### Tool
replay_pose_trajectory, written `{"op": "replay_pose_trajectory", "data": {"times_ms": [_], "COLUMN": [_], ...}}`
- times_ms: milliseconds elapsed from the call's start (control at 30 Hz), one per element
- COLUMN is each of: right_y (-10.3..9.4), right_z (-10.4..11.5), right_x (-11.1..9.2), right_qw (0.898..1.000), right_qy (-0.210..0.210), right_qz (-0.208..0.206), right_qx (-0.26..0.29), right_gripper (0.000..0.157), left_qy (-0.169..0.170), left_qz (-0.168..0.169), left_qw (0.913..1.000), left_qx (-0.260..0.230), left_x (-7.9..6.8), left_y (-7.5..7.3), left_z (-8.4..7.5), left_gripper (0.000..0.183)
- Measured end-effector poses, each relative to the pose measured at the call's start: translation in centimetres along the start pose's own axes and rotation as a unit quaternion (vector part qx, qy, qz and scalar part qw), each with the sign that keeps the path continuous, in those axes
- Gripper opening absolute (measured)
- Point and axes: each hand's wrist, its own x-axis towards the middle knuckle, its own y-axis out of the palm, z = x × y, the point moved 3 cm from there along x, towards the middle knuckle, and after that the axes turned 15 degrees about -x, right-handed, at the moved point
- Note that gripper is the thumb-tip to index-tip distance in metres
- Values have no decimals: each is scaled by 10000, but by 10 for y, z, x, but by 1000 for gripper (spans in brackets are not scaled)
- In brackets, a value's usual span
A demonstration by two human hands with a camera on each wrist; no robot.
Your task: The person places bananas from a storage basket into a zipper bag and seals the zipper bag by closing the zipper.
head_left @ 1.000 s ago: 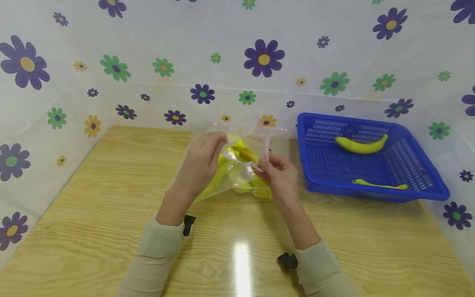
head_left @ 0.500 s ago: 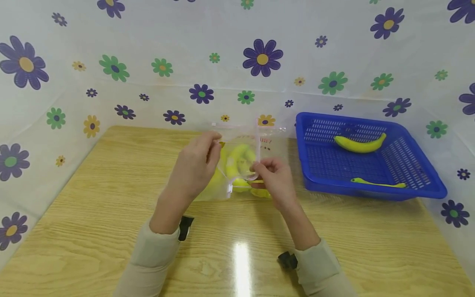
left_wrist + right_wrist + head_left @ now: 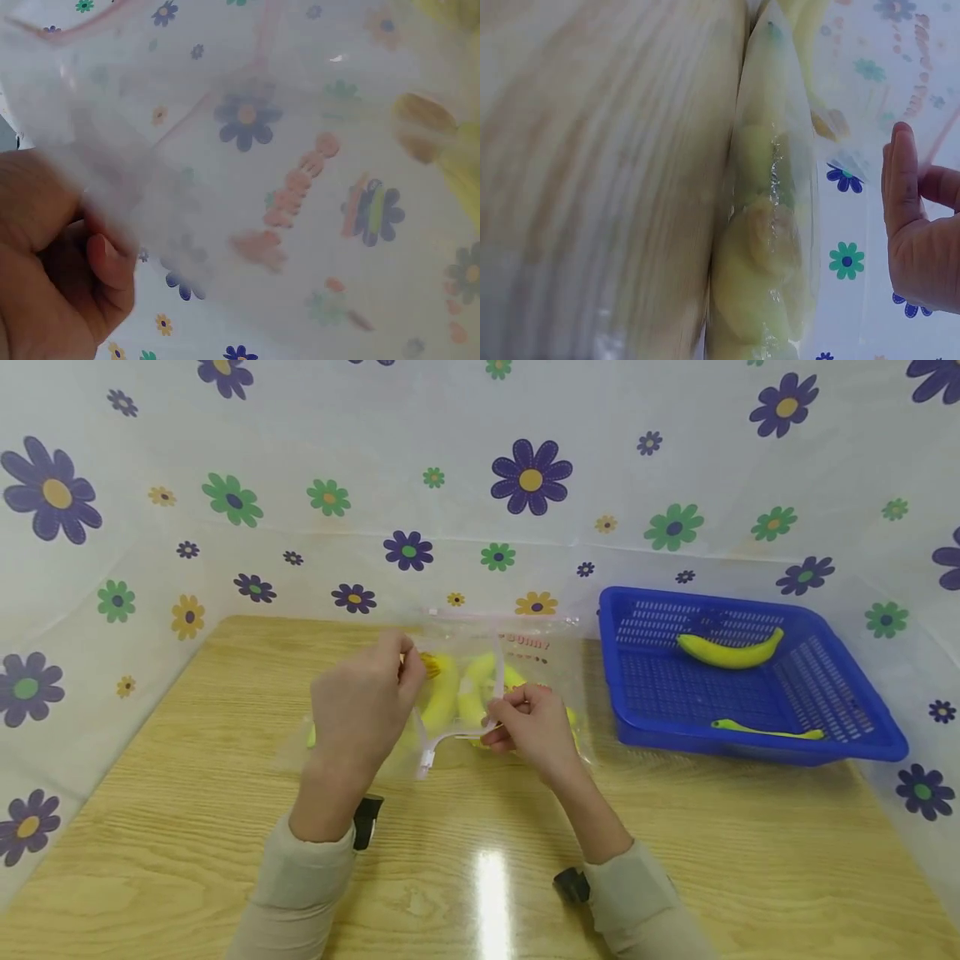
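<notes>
My left hand pinches one side of the mouth of a clear zip bag. Its fingers curl at the film's edge in the left wrist view. My right hand pinches the pink zip strip on the other side, between thumb and forefinger. The white slider hangs at the strip's near left end. Yellow bananas with brown tips show through the film. Whether they lie in this bag or underneath it, I cannot tell. In the right wrist view, a bag filled with yellow fruit lies on the table.
At the right stands a blue basket with a yellow banana and a thin yellow-green piece inside. The wooden table ends at a flower-print sheet behind and at both sides.
Both hands have moved left and slightly down with the bag's mouth. The slider has swung left and down. More of the printed film and bananas behind now shows.
</notes>
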Motion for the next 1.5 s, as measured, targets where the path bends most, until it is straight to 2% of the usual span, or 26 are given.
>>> {"op": "replay_pose_trajectory", "data": {"times_ms": [100, 233, 367, 467, 567, 733, 867, 967, 1133, 1333, 1500], "right_y": [1, 3, 1, -2, -6, -12, -17, -22, -34, -57, -95], "right_z": [1, 1, 1, 0, 0, -1, 0, 3, 8, 16, 26], "right_x": [2, 4, 6, 8, 12, 15, 14, 11, 3, -13, -20], "right_qw": [9996, 9997, 9999, 9998, 9991, 9977, 9994, 9999, 9978, 9938, 9854], "right_qy": [9, 53, 71, 61, 52, 179, 158, -58, -337, -522, -819], "right_qz": [-244, -230, -140, -157, -308, -408, -98, 131, 159, -120, -728], "right_qx": [137, 111, 31, 84, 296, 502, 298, 41, -541, -979, -1305], "right_gripper": [12, 14, 17, 21, 25, 26, 29, 33, 40, 36, 29], "left_qy": [-104, -434, -880, -1040, -1024, -994, -1016, -1025, -1037, -968, -957], "left_qz": [231, 680, 650, 553, 418, 137, 48, 61, 144, 134, 152], "left_qw": [9997, 9967, 9917, 9857, 9822, 9803, 9799, 9797, 9786, 9796, 9778], "left_qx": [63, -69, -676, -1204, -1518, -1698, -1717, -1722, -1770, -1756, -1859], "left_x": [-2, -3, -2, -1, 1, 4, 3, 2, 2, 2, 2], "left_y": [2, 5, 6, 8, 12, 19, 21, 23, 25, 25, 25], "left_z": [-3, -4, 1, 5, 7, 7, 8, 9, 11, 11, 11], "left_gripper": [15, 18, 14, 11, 10, 11, 11, 10, 11, 11, 11]}}
